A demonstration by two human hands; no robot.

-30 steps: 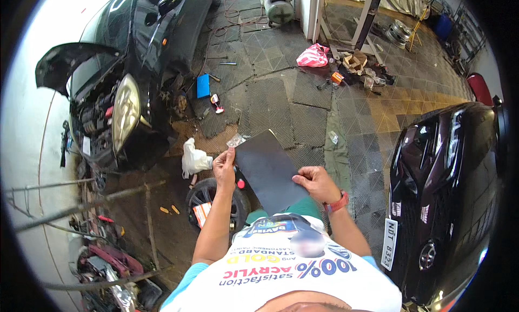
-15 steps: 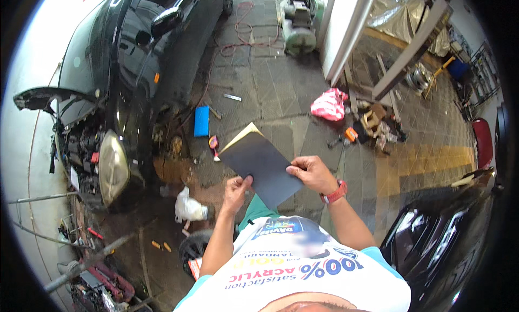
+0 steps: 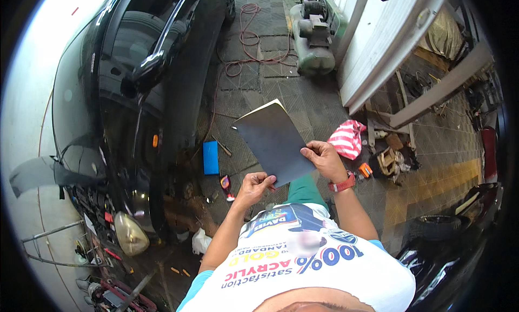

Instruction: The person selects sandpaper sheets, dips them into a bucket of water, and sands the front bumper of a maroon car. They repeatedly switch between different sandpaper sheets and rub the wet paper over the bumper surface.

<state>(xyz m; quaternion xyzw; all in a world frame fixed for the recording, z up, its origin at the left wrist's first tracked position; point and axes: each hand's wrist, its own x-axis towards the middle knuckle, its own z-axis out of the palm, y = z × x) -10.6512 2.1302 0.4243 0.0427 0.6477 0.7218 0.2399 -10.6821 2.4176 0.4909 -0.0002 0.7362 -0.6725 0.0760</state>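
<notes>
- One dark grey sheet (image 3: 273,141), flat and stiff-looking, with a pale edge showing at its upper corner (abrasive paper or thin card; cannot tell which). It sits mid-frame, held up in the air over the paved floor (image 3: 281,90), tilted with its top leaning toward upper centre.
- Left hand (image 3: 254,186): fingers curled shut on the sheet's lower corner, thumb pinching from above.
- Right hand (image 3: 324,159): closed on the sheet's lower right edge, fingers folded over the rim; one red wristband (image 3: 344,183) just below it.
- Progress, as a judgement: the sheet looks whole, with no fold, tear or cut visible, and it touches no surface. It appears only gripped and held ready; whatever work it is meant for looks not yet begun.
- Counts on the floor near the hands: one blue block (image 3: 210,157) left of the sheet, one small red-tipped tool (image 3: 225,183) just below the block, one slim stick-like tool (image 3: 221,146) beside the block.
- One red-and-white striped cloth (image 3: 347,139) right of the sheet.
- One green air compressor (image 3: 313,33) at top centre, one reddish hose (image 3: 250,41) looped beside it.
- Two dark vehicles in view: one black car (image 3: 135,95) filling the left, one dark bodywork panel (image 3: 459,241) at lower right.
</notes>
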